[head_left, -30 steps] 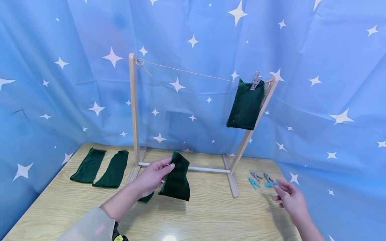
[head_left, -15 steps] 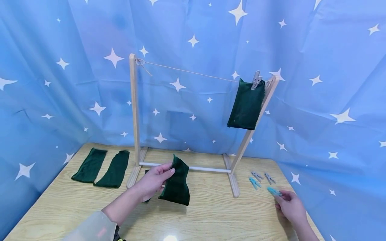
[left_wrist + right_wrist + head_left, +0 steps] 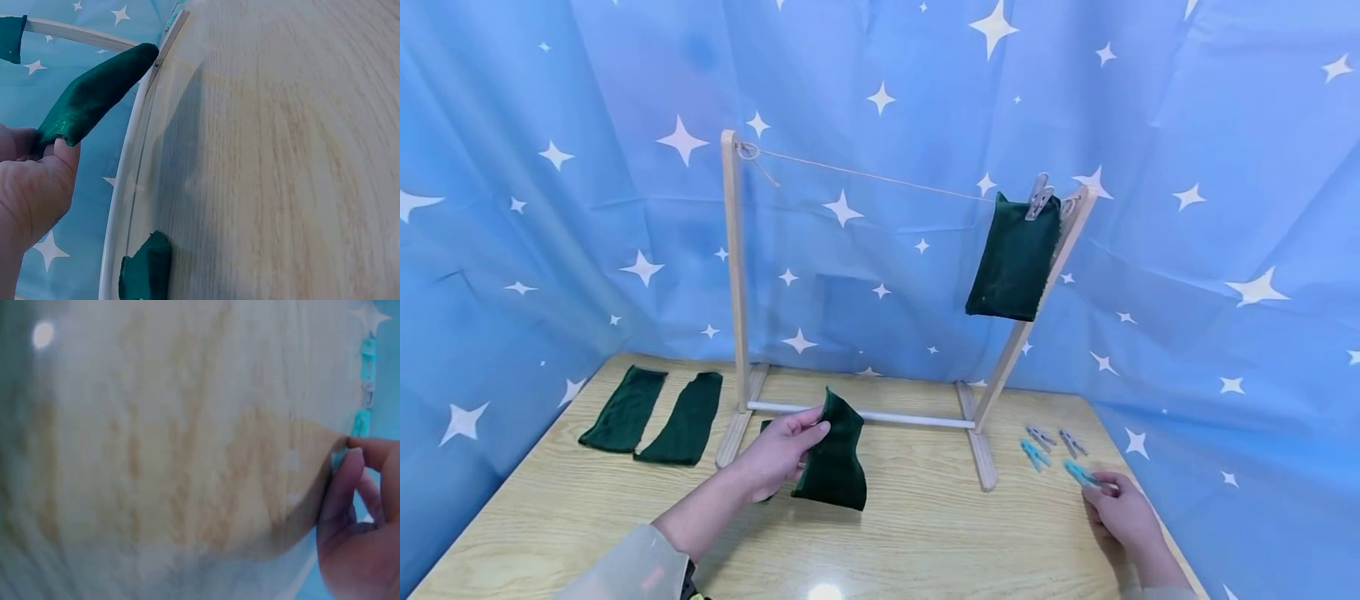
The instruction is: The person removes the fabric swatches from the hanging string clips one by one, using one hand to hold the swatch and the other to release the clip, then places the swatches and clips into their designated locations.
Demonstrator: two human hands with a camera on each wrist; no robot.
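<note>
My left hand [image 3: 786,454] pinches a dark green cloth [image 3: 838,454] by its left edge, holding it up above the table; it also shows in the left wrist view as a bent green cloth [image 3: 94,94]. My right hand [image 3: 1123,508], low at the table's right side, pinches one end of a light-blue clothespin [image 3: 1080,473] between thumb and forefinger. Behind it lie another light-blue clothespin [image 3: 1035,455] and two grey clothespins [image 3: 1072,443]. A green cloth [image 3: 1015,262] hangs at the right end of the line, held by a grey clothespin [image 3: 1039,197].
A wooden frame [image 3: 735,275] carries the string line [image 3: 865,173] and has a white lower bar [image 3: 917,422]. Two green cloths [image 3: 625,410] lie at the table's left. Another green cloth [image 3: 147,269] lies partly hidden below my left hand. A starry blue curtain [image 3: 880,333] closes off the back.
My right hand has drawn the light-blue clothespin slightly toward me, away from the grey ones. The left hand's cloth has dipped a little and shifted slightly left.
</note>
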